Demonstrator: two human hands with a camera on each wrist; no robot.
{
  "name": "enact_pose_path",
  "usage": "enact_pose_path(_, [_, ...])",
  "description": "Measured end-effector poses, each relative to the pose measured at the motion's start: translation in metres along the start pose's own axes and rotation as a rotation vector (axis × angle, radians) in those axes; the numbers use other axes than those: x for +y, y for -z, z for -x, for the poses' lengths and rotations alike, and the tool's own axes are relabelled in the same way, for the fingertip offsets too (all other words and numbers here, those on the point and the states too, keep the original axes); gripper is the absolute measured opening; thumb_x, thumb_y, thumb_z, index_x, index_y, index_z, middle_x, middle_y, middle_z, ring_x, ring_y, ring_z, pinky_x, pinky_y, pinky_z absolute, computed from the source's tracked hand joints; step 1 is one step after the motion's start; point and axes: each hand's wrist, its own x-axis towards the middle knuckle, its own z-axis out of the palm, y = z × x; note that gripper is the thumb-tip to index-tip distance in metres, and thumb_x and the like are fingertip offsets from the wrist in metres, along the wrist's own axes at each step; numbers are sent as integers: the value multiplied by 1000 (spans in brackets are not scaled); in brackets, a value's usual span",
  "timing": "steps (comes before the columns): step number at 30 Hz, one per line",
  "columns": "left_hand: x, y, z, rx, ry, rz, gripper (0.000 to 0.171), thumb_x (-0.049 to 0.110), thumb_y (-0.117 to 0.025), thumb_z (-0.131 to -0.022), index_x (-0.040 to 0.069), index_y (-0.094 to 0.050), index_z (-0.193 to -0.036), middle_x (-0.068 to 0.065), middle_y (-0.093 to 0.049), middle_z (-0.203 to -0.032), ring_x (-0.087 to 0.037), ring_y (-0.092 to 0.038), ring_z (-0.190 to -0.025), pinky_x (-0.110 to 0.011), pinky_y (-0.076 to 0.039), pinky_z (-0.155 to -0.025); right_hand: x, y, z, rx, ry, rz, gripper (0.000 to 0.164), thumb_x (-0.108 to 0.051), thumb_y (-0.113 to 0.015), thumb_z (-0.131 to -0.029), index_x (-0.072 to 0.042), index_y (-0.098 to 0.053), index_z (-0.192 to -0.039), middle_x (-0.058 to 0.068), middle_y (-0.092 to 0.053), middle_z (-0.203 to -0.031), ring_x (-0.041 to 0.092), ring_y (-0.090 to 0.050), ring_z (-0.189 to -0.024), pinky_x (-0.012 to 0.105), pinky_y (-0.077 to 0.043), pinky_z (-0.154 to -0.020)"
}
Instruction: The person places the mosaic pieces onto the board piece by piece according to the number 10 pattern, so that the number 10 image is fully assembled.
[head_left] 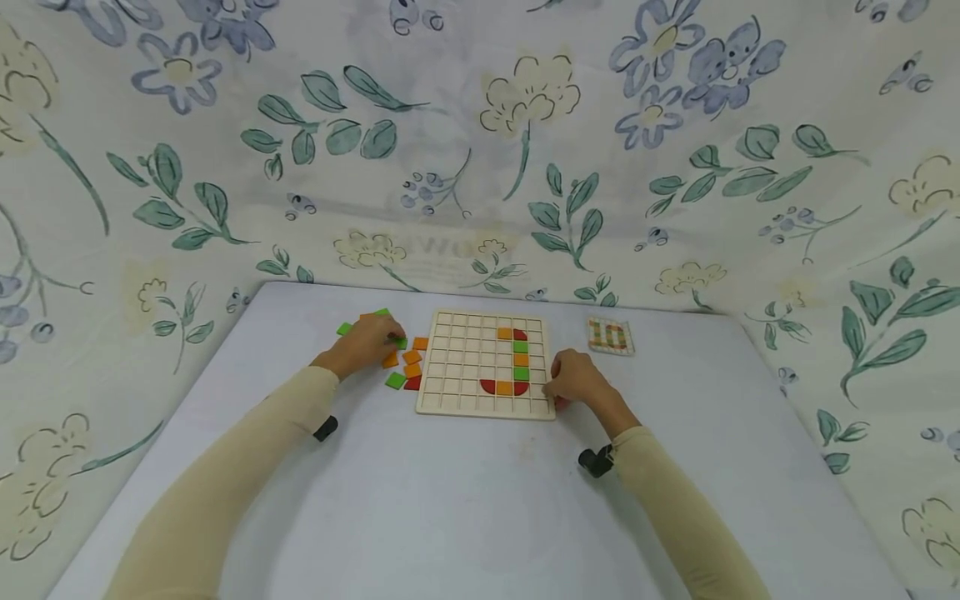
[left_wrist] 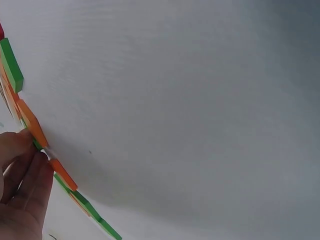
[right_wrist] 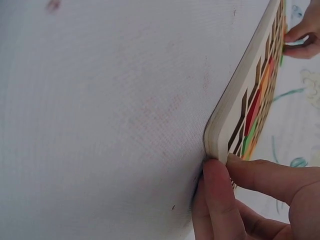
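A pale wooden grid board lies on the table, with orange and green square tiles and red quarter-round tiles set in a hook shape on its right half. My right hand grips the board's near right edge; in the right wrist view the thumb rests on top and the fingers lie against the side. Left of the board, my left hand pinches a green tile between thumb and fingertips. Loose orange tiles and another green tile lie around it.
A small checkered packet lies behind my right hand. Something red shows beside the board under that hand, partly hidden. The white table ends at a flower-patterned cloth behind.
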Motion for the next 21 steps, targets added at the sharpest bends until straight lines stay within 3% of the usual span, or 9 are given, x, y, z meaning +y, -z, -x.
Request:
enact_pose_path(10, [-1,-5,-10,16,-36,29,28,-1,-67,-86,-6,-67,-113,-17,-65,-113,-30,-57,-103,-45,-46,-97,-2,1,-1,-1,-6,5,24,-12,-75,-83,1,-58,-95,11,-62,-78,18,-65,-60,26,-52,-56])
enact_pose_path(15, [11,-2,-9,20,-31,40,27,4,-69,-87,-4,-68,-113,-15,-65,-111,-28,-56,-99,-44,-48,-94,-2,2,-1,3,2,4,24,-12,-75,-83,1,-58,-93,11,-63,-77,18,-65,-60,26,-52,-56])
enact_pose_path(21, [42,-12,-12,15,-177,80,27,5,-71,-87,-4,-68,-112,-13,-66,-109,-26,-60,-100,-41,-50,-91,-1,0,0,2,-7,6,24,-12,-76,-82,0,-58,-93,11,-62,-79,18,-65,-61,27,-52,-57])
